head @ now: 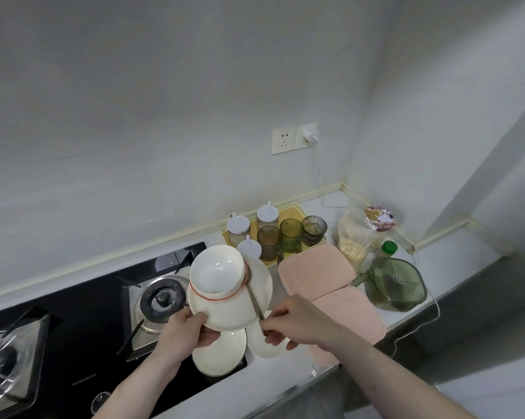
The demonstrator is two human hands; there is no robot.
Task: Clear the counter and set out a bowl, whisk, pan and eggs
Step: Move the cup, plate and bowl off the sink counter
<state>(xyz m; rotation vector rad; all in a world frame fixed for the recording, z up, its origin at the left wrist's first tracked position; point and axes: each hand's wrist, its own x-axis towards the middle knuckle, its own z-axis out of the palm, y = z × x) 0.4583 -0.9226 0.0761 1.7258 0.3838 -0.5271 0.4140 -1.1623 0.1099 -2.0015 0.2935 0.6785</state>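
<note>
I hold a stack of white dishes above the counter. A small white bowl [217, 272] sits inside a larger red-rimmed white bowl [225, 309], with white plates [222, 350] beneath. My left hand [184, 329] grips the near edge of the red-rimmed bowl, thumb on top. My right hand [288, 323] pinches the handle of a metal spoon [253, 300] that leans against the bowls and also holds a plate [265, 343] underneath. No whisk, pan or eggs are in view.
A black gas hob [73, 334] with two burners lies at the left. A yellow tray [291, 217] with glasses and shaker jars stands by the wall. Two pink lidded boxes [318, 272], a green jug [395, 284], a bag of food [353, 243] and a white cable lie to the right.
</note>
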